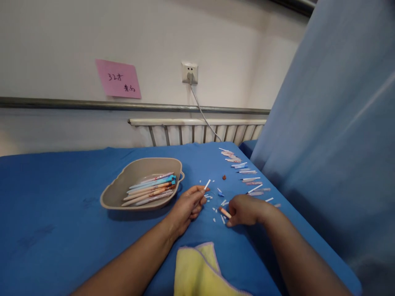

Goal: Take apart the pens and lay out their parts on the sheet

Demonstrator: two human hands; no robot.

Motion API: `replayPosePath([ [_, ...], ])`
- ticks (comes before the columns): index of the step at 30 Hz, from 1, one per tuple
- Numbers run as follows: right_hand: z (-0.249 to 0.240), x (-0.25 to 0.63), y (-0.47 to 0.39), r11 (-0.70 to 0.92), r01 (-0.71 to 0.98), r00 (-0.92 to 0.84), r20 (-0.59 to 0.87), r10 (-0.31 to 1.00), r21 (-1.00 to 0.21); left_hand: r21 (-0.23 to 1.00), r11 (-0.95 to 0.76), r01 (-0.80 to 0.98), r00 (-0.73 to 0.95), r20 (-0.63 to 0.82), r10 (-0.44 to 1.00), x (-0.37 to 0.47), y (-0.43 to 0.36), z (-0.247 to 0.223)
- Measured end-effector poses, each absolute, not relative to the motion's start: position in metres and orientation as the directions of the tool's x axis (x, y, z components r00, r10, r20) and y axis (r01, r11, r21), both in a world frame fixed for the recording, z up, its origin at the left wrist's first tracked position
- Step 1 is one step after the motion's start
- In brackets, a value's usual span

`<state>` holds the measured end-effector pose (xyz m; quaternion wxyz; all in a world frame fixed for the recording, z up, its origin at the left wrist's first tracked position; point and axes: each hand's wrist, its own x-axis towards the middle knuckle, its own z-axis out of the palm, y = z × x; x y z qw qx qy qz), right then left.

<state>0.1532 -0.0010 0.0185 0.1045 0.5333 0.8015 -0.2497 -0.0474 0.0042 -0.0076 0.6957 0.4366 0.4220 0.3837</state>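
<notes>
My left hand (189, 204) is closed in a pinch on a slim white pen refill (207, 184), which sticks up beyond the fingertips. My right hand (247, 210), to its right, is closed on a peach-coloured pen barrel (225, 212) with an orange end, held low over the blue sheet. Small white pen parts (215, 210) lie scattered between the two hands, along with a blue clip-like piece (220, 194) and a small brown piece (224, 177). To the left, a beige basin (112, 196) holds several whole pens (151, 190) in peach, blue and pink.
Taken-apart pen barrels and refills (249, 179) lie in groups along the sheet's right edge. A yellow cloth (197, 271) lies in front of me. A blue curtain (333, 123) hangs at right. Behind stand a white rail (197, 122) and a wall socket (189, 68) with a cord.
</notes>
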Motion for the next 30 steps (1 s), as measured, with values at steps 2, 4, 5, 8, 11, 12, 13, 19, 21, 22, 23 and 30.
replayPosePath([
  [2, 0.019, 0.155, -0.001, 0.297, 0.906, -0.409, -0.439, 0.8, -0.303, 0.933, 0.32, -0.162, 0.343, -0.251, 0.905, -0.047, 0.003, -0.007],
  [4, 0.015, 0.161, 0.002, 0.261, 0.903, -0.393, -0.409, 0.824, -0.342, 0.934, 0.32, -0.161, 0.335, -0.254, 0.907, -0.046, 0.003, -0.007],
  [5, 0.012, 0.164, 0.005, 0.239, 0.901, -0.377, -0.382, 0.844, -0.361, 0.933, 0.322, -0.16, 0.332, -0.256, 0.908, -0.046, 0.003, -0.007],
  [8, 0.003, 0.174, 0.014, 0.198, 0.905, -0.317, -0.287, 0.904, -0.376, 0.932, 0.328, -0.154, 0.333, -0.263, 0.905, -0.045, 0.004, -0.007],
  [11, -0.004, 0.175, 0.021, 0.19, 0.902, -0.292, -0.223, 0.93, -0.388, 0.933, 0.329, -0.145, 0.335, -0.267, 0.904, -0.044, 0.005, -0.008],
  [12, -0.005, 0.173, 0.022, 0.195, 0.898, -0.293, -0.206, 0.934, -0.394, 0.934, 0.329, -0.141, 0.333, -0.268, 0.904, -0.044, 0.005, -0.008],
  [13, -0.007, 0.17, 0.023, 0.202, 0.894, -0.298, -0.193, 0.935, -0.401, 0.935, 0.328, -0.136, 0.332, -0.269, 0.904, -0.043, 0.005, -0.008],
  [19, -0.011, 0.16, 0.023, 0.253, 0.88, -0.339, -0.158, 0.928, -0.402, 0.943, 0.318, -0.103, 0.343, -0.266, 0.901, -0.044, 0.006, -0.009],
  [21, -0.01, 0.161, 0.024, 0.254, 0.88, -0.333, -0.14, 0.933, -0.401, 0.948, 0.304, -0.098, 0.35, -0.253, 0.902, -0.044, 0.006, -0.01],
  [22, -0.01, 0.162, 0.024, 0.251, 0.881, -0.327, -0.134, 0.935, -0.402, 0.95, 0.298, -0.095, 0.354, -0.247, 0.902, -0.044, 0.006, -0.011],
  [23, -0.01, 0.164, 0.024, 0.247, 0.88, -0.323, -0.131, 0.937, -0.405, 0.951, 0.294, -0.092, 0.358, -0.244, 0.901, -0.044, 0.006, -0.012],
  [30, -0.011, 0.163, 0.02, 0.26, 0.874, -0.359, -0.186, 0.914, -0.409, 0.956, 0.282, -0.079, 0.363, -0.236, 0.901, -0.043, 0.007, -0.015],
])
